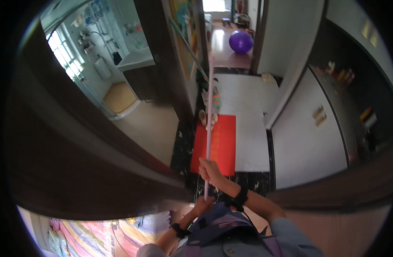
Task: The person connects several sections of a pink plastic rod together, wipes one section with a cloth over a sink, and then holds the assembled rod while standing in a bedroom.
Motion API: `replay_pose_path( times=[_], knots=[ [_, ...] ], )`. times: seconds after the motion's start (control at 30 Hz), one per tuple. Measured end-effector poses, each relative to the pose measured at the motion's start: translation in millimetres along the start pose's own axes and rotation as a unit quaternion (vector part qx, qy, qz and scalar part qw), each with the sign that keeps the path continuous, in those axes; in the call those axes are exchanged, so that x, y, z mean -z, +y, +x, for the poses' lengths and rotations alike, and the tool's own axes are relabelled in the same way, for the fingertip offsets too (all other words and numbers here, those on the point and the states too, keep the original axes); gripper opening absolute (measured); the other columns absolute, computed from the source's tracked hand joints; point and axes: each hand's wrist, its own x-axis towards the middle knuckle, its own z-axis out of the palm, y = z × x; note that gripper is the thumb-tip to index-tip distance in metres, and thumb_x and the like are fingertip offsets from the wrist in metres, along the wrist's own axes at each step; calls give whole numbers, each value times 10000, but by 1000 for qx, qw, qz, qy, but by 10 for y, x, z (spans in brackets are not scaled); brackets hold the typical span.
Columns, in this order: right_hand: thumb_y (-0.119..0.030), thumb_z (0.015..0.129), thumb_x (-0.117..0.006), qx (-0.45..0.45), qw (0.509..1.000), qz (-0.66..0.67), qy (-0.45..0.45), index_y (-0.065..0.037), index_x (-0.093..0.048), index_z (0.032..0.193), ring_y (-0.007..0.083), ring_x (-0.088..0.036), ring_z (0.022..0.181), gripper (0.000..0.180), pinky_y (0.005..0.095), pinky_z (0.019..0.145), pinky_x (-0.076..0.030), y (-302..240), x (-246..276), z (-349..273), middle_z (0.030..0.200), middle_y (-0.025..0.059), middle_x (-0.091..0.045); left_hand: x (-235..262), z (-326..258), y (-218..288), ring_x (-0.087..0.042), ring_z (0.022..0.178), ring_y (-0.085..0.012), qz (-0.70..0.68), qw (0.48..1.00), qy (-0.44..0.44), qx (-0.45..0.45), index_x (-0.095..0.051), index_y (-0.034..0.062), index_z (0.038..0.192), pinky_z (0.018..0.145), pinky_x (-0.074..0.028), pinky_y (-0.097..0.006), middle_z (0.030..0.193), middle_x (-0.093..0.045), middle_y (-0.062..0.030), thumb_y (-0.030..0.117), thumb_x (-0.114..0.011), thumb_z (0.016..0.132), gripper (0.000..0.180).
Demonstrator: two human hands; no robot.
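Gripping the lower end of a long pale pink pole (209,111), the left hand (203,207) is curling its fingers around the shaft near the bottom centre of the frame. Just above it, the right hand (210,170) is clenching the same pole higher up, fingers wrapped fully round. Each wrist is wearing a black band. The pole is thin, straight and smooth, running up the middle of the frame toward the upper centre, crossing a flat red rectangular mat (222,143) lying on dark speckled stone flooring. Left of the pole, a dark wooden door frame (98,128) is sweeping across, with a tiled bathroom showing beyond it at upper left. Farther up, a glossy purple ball (241,41) is sitting on wooden flooring.
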Motion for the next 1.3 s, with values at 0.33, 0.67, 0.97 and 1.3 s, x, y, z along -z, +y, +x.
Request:
replay_pose_path(
  times=[0.33,0.67,0.97,1.3],
  knots=[
    [-344,913,-457,-56,958,-254,-120,-109,-384,496,96,-330,289,485,264,289,-247,-634,88,2225,386,-27,-341,338,1697,1312,-449,463,-111,-148,985,-89,-16,-450,63,597,474,-393,-261,505,-450,-9,265,-485,918,380],
    [-358,926,-442,83,775,-506,-369,-19,-520,804,215,-532,662,368,339,630,-428,-1306,-861,4514,689,85,-551,1961,2876,2260,-438,443,-51,-205,853,439,-195,-485,59,693,389,-326,-218,535,-465,17,200,-496,902,253],
    [-424,923,-350,6,753,-499,-429,-18,-587,943,276,-595,833,471,362,767,-448,-813,-1930,6887,837,150,-614,4215,2896,2876,-398,432,-81,-26,768,612,-189,-467,35,649,407,-299,-255,493,-415,-6,299,-462,928,384],
    [-225,746,-522,267,684,-667,-126,-61,-589,956,358,-522,928,274,440,823,-446,-836,-3264,10054,964,178,-560,6680,3109,3610,-401,464,-182,80,775,626,-42,-465,-13,672,466,-328,-353,515,-419,-118,227,-522,856,308]
  ],
)
